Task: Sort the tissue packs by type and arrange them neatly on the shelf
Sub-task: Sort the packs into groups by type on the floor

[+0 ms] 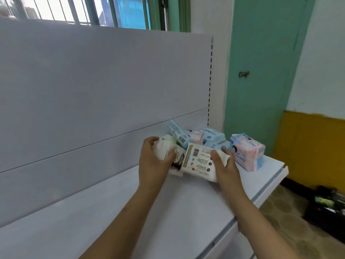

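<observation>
Both hands hold white tissue packs on the white shelf [115, 212]. The left hand [152, 163] curls around one white pack [165, 146], hiding much of it. The right hand [225, 165] grips another white pack [197, 161], barcode side up. Behind them lie blue packs [212, 136] and a pink pack [246, 150], partly hidden. Their small print is too blurry to read.

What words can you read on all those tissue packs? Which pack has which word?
"ZERO": on the light blue pack at the back of the pile.
Pink pack on the right: large letters run sideways, too blurred to read for sure.
White pack under the right hand: a barcode and small printed lines, too small to read.
White pack in the left hand: print too blurred to read.
</observation>
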